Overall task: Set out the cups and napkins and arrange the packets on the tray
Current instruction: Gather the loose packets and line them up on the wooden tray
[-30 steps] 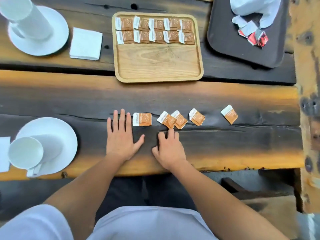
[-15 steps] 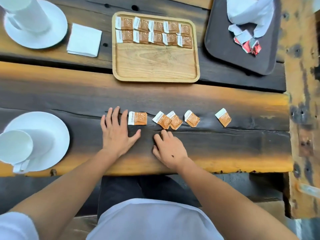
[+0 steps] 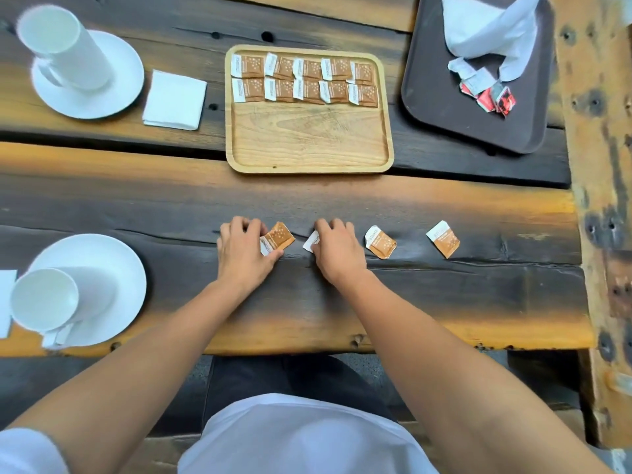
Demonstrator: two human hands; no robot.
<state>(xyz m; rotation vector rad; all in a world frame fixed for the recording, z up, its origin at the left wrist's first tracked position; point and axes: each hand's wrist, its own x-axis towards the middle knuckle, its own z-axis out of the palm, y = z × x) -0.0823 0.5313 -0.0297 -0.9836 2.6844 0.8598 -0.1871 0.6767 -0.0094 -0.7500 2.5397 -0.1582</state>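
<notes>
Your left hand lies knuckles-up on the dark wooden table, nearer you than the wooden tray, its fingers curled and thumb pinching the white end of an orange packet that tilts up off the boards. Your right hand, just right of the left and also nearer you than the tray, is cupped palm-down over a second packet; only that packet's white corner shows, and you cannot tell whether the fingers actually clamp it. Both forearms run straight from your body toward the tray. Two loose packets rest on the table right of your right hand, apart from each other. On the tray's far half, ten packets sit in two rows; its near half is bare wood. Left of the tray lie a folded napkin and a far cup on a saucer; a near cup stands well left of your hands.
</notes>
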